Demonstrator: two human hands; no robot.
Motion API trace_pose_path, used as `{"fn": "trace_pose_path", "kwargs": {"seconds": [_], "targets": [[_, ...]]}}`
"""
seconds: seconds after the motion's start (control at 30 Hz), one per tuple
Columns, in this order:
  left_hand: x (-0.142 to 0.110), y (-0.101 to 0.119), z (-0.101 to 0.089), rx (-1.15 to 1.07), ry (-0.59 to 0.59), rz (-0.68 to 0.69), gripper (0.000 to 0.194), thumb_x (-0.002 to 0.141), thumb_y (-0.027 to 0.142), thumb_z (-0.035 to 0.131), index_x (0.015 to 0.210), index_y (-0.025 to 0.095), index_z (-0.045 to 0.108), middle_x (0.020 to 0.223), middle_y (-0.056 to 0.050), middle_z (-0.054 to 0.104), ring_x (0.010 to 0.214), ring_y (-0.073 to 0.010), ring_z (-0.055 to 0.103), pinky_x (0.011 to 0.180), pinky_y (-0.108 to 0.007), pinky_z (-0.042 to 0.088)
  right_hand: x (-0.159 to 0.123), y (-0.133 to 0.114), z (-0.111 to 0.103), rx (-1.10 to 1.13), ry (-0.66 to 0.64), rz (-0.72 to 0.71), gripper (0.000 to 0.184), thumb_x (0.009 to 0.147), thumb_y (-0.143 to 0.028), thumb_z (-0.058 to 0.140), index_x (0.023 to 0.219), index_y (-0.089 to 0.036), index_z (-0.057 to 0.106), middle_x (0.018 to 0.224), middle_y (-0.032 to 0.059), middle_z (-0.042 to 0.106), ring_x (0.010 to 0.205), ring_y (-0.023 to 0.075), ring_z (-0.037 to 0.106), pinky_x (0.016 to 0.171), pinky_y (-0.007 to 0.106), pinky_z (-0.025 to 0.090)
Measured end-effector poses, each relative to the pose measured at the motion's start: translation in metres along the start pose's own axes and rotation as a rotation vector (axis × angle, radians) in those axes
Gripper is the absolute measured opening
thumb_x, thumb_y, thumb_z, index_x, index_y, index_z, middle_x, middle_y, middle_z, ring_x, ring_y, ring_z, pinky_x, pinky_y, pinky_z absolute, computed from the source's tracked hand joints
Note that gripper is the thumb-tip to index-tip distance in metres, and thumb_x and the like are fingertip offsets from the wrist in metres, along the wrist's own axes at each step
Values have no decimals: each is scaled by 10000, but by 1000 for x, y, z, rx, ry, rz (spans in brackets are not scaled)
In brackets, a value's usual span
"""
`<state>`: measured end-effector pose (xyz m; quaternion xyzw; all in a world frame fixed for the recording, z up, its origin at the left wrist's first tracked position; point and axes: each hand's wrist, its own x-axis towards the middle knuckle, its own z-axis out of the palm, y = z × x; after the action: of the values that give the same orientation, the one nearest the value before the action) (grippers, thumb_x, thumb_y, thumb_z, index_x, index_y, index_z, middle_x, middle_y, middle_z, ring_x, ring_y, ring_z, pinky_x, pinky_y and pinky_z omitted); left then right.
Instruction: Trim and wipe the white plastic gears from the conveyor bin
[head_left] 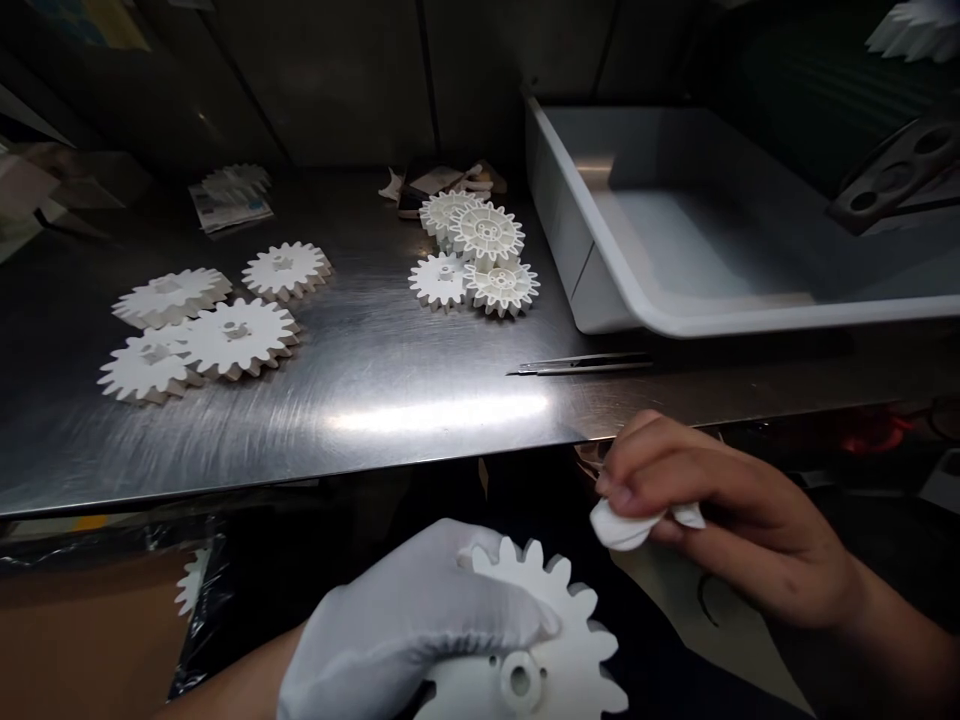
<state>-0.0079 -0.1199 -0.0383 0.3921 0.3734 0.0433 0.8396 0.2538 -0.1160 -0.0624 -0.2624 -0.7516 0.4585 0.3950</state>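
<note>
My left hand [405, 630], in a white glove, grips a large white plastic gear [559, 640] in front of the table's edge. The gear's face with its round hub is turned up toward me; its lower part is cut off by the frame. To the right of it, my bare right hand [727, 510] pinches a crumpled white cloth or tissue [626, 525], held apart from the gear. On the table beyond lies a slim metal craft knife [581, 365], its thin tip pointing left.
White gears [240, 335] lie grouped on the steel table [360, 350] at left; more gears [487, 230] are stacked at centre. A grey-white tray [592, 230] stands at right. Below left, a carton [82, 620] lined with black plastic holds a gear [193, 580].
</note>
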Motion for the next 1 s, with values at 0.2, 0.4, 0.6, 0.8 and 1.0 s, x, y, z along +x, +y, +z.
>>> {"fn": "trace_pose_path", "kwargs": {"seconds": [0.2, 0.4, 0.6, 0.8, 1.0], "targets": [[0, 6, 1, 42, -11, -22, 245, 780, 300, 684, 671, 160, 516, 673, 47, 389, 651, -108, 329, 564, -241, 272, 26, 0, 9, 146, -105, -100, 176, 911, -72, 583, 1049, -132, 675, 986, 110, 699, 909, 211, 660, 816, 370, 524], [6, 4, -2, 70, -77, -12, 257, 738, 311, 697, 611, 171, 523, 633, 53, 414, 638, -113, 360, 558, -245, 288, 40, -9, 24, 19, -271, -277, 324, 1048, -239, 376, 973, -111, 664, 951, 115, 714, 891, 172, 674, 832, 321, 530], [4, 5, -1, 90, -56, -30, 252, 777, 288, 678, 647, 169, 498, 646, 48, 392, 632, -108, 342, 537, -236, 274, 31, 1, 15, 79, -237, -197, 217, 991, -176, 473, 970, -104, 677, 945, 115, 691, 885, 182, 654, 823, 343, 512], [9, 8, -2, 36, -113, -13, 209, 790, 174, 671, 647, 157, 520, 624, 61, 387, 575, -80, 307, 502, -209, 273, 31, 14, 7, 197, -59, -100, 102, 912, -92, 613, 966, -126, 694, 951, 104, 692, 884, 204, 639, 792, 366, 506], [18, -5, -6, 113, -70, 36, 189, 719, 301, 783, 818, 164, 699, 758, 43, 578, 742, -127, 496, 689, -220, 415, 56, 12, 22, 299, -238, -212, 155, 917, -128, 570, 818, -80, 679, 845, 133, 707, 794, 178, 667, 747, 320, 521]]}}
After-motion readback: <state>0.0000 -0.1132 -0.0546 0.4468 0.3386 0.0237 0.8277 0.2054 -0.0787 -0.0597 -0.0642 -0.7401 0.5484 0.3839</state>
